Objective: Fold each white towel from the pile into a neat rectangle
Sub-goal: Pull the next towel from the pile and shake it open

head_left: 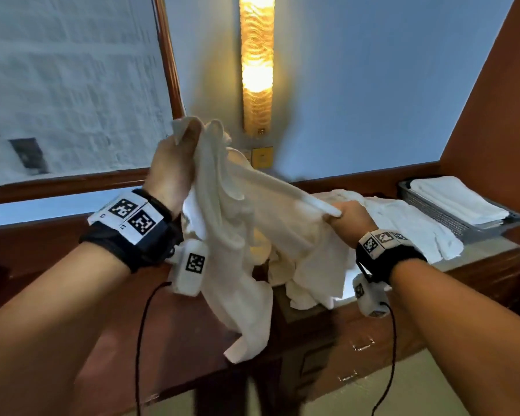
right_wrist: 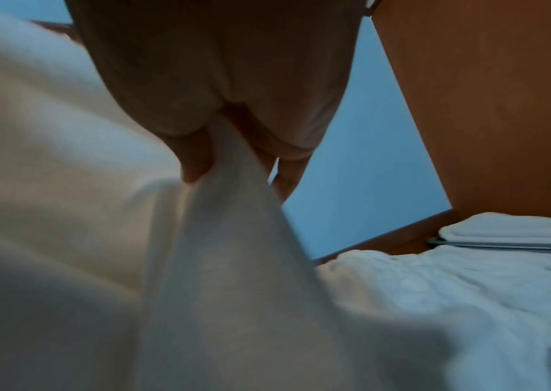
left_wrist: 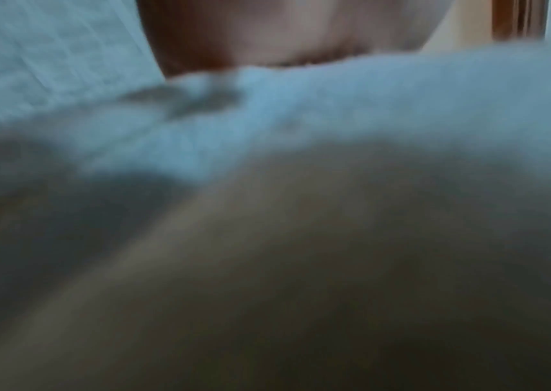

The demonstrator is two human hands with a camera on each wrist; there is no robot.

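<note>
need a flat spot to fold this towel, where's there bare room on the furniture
Bare room: the brown tabletop on the left, under the left hand and bordered on its right by the hanging towel. Crowded: the right counter, covered by the pile, with the basket of folded towels at its far end.

a count of what's in view

two hands: a left hand (head_left: 171, 163) and a right hand (head_left: 347, 219), both gripping one towel (head_left: 252, 223). one pile (head_left: 397, 223) of loose towels on one desk (head_left: 478, 265); how many are in it can't be told. one basket (head_left: 451, 217) with a folded stack (head_left: 457, 199), number unclear. one wall lamp (head_left: 257, 64), two wrist bands, two dangling cables.
</note>
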